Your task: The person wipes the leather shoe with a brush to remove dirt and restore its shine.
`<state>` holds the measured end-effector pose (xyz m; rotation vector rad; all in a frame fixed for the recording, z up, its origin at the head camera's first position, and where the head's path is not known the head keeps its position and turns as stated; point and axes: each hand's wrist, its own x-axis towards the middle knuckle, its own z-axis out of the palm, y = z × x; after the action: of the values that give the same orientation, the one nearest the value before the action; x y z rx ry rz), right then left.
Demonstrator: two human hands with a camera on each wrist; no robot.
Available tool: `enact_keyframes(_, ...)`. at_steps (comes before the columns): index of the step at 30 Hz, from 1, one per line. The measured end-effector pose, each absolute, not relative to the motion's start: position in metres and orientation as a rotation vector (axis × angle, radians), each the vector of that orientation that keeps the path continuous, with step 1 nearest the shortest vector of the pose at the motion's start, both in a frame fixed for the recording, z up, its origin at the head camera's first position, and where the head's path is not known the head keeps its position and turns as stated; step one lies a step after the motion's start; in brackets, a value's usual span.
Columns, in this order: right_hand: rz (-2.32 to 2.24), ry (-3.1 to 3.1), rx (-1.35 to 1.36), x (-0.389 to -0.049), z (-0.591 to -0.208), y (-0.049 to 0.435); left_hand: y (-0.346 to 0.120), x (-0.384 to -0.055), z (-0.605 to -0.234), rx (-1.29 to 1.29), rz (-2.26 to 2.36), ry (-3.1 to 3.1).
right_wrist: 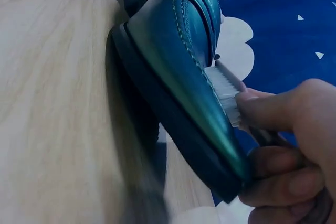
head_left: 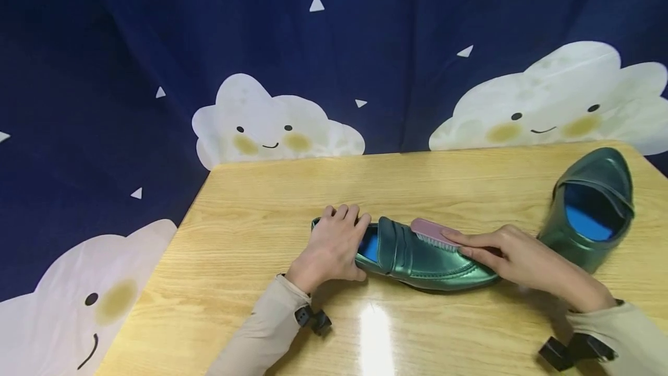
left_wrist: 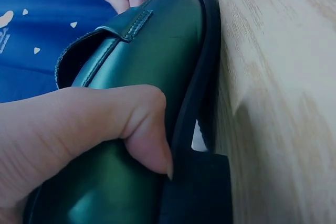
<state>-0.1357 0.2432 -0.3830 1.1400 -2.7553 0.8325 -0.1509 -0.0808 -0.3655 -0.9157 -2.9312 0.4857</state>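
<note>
A shiny green loafer (head_left: 417,263) with a blue insole lies lengthwise on the table, its toe to the right. My left hand (head_left: 334,245) grips its heel end; in the left wrist view the thumb (left_wrist: 142,124) presses the side just above the dark sole. My right hand (head_left: 527,260) holds a pink brush (head_left: 430,230) by its handle. White bristles (right_wrist: 226,90) rest against the top of the loafer, between strap and toe. In the right wrist view the fingers (right_wrist: 289,182) are curled around the handle, close to the toe.
A second green loafer (head_left: 579,248) stands at the right of the wooden table (head_left: 250,318), beyond my right hand, toe pointing to the back. Behind the table hangs a dark blue curtain (head_left: 376,45) with clouds and white triangles.
</note>
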Motion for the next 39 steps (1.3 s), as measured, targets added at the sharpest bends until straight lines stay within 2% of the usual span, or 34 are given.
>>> enact_keyframes(9,1.130,-2.571,1.506,-0.107,-0.389,0.252,-0.081,-0.153,-0.362,-0.916,0.528,-2.957)
enact_keyframes(12,1.004,-2.574,1.403,-0.107,-0.389,0.248,-0.080,-0.155,-0.360,-0.923,0.526,-2.969)
enact_keyframes(17,0.614,-2.649,0.951,-0.113,-0.390,0.243,-0.080,-0.156,-0.362,-0.947,0.511,-2.977)
enact_keyframes(20,0.554,-2.687,0.865,-0.115,-0.391,0.241,-0.079,-0.156,-0.363,-0.942,0.504,-2.983)
enact_keyframes(23,0.688,-2.687,1.026,-0.114,-0.390,0.242,-0.079,-0.156,-0.363,-0.919,0.503,-2.991)
enact_keyframes(27,1.156,-2.640,1.394,-0.114,-0.389,0.245,-0.077,-0.156,-0.364,-0.899,0.513,-2.999)
enact_keyframes(29,1.325,-2.641,1.435,-0.113,-0.389,0.243,-0.077,-0.156,-0.364,-0.898,0.507,-3.000)
enact_keyframes(36,1.019,-2.804,0.803,-0.109,-0.380,0.212,-0.076,-0.156,-0.364,-0.894,0.480,-3.005)
enact_keyframes(39,1.117,-2.787,0.892,-0.111,-0.378,0.196,-0.078,-0.157,-0.364,-0.922,0.487,-3.004)
